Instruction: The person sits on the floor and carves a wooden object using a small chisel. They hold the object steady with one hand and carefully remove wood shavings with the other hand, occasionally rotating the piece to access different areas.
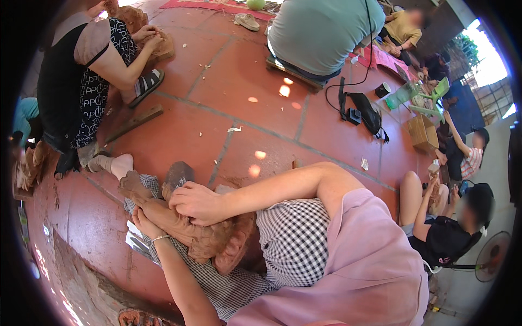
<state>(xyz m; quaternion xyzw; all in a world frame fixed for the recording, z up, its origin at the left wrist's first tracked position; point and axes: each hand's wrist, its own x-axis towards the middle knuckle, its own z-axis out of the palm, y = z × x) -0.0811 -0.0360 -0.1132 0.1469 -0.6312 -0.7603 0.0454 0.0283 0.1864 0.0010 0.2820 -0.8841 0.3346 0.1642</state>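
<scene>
The person sits on the red tiled floor with a reddish-brown clay figure lying across the lap, resting on a checked cloth. The right hand lies on top of the clay figure, fingers curled down over its upper edge in a closed, pressing grip. The left hand is tucked against the clay figure's near side, below the right one — fingers wrapped under it, so how tightly they close I cannot tell for certain.

The clay figure already shows ridged, carved folds along its body, so the shaping looks well advanced; the surface under the hands seems the part in work, and I judge finishing remains. Beyond the clay figure, another seated person's hands work a similar clay piece, and a wooden slat lies on the floor between.
</scene>
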